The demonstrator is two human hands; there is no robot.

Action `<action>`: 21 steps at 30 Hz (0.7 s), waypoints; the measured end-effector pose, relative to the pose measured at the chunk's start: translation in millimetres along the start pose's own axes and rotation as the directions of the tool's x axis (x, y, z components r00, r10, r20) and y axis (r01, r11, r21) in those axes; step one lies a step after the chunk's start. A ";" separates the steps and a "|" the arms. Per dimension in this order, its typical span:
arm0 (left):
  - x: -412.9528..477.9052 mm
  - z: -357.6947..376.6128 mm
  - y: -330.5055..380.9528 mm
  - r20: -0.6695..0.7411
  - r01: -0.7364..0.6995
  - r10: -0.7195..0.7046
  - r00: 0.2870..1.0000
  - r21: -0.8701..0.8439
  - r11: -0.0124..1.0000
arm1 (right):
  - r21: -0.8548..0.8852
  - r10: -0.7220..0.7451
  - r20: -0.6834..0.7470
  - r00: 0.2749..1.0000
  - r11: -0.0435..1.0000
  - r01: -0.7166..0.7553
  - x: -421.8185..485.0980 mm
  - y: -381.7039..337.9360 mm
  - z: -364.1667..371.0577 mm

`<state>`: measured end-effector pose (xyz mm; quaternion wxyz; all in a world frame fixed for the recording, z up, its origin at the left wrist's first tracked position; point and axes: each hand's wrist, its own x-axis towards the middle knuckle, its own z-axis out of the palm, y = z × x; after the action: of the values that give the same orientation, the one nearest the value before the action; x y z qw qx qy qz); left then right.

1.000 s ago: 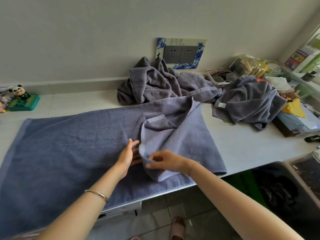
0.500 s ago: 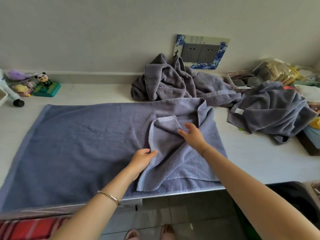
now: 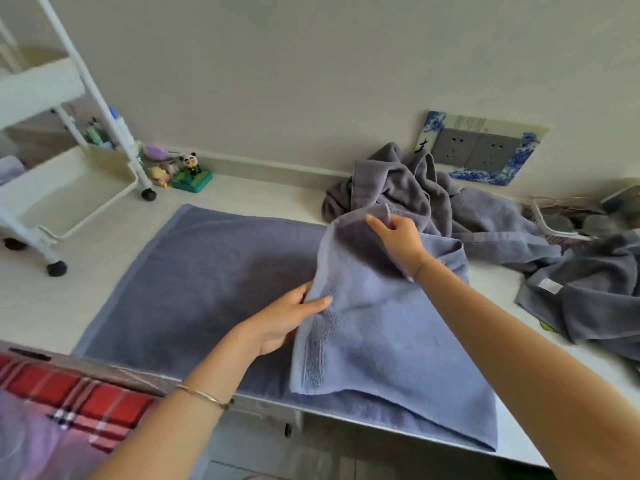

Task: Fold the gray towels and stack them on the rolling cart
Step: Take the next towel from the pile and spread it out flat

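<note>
A large gray towel lies spread on the white counter, its right part folded over itself. My left hand grips the folded flap's left edge near the middle. My right hand pinches the flap's far corner and holds it lifted off the counter. Two more gray towels lie crumpled: one against the wall below the socket, another at the right. The white rolling cart stands on the counter at far left, its lower tray bare.
A panda figure on a green base and small toys sit beside the cart. A socket panel is on the wall. Clutter and a wire basket fill the far right. A red plaid cloth lies at bottom left.
My right hand moved away from me and now holds the flap's far corner raised. My left hand slid up the flap's left edge. The view swung left, bringing the cart into sight.
</note>
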<state>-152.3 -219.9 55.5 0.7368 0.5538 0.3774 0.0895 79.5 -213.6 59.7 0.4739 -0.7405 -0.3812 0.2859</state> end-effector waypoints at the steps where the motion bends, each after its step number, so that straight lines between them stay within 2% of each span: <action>1: -8.0 -5.9 7.0 -0.008 -0.018 0.018 1.000 -0.007 1.000 | 0.013 -0.057 0.001 0.998 0.998 0.057 4.9 -14.1 2.7; 4: -33.4 -33.2 25.4 -0.042 -0.061 0.060 0.997 -0.022 0.998 | -0.007 -0.192 0.021 0.981 0.981 0.192 17.3 -60.3 24.1; 10: -70.1 -102.6 41.9 -0.080 -0.092 0.085 0.993 -0.094 0.991 | -0.023 -0.282 0.048 0.958 0.959 0.283 33.5 -126.8 92.4; 17: -100.7 -209.9 47.9 -0.086 -0.037 0.022 0.996 -0.174 0.984 | 0.023 -0.321 0.151 0.935 0.947 0.321 58.9 -200.4 201.6; 21: -95.8 -281.1 26.4 -0.113 0.010 -0.029 0.993 -0.165 0.986 | -0.132 -0.289 0.271 0.918 0.934 0.333 86.5 -203.2 277.6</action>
<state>-395.9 -52.4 94.0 0.7579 0.4814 0.4157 0.1448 -150.8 45.8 133.7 0.3951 -0.6676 -0.5741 0.2617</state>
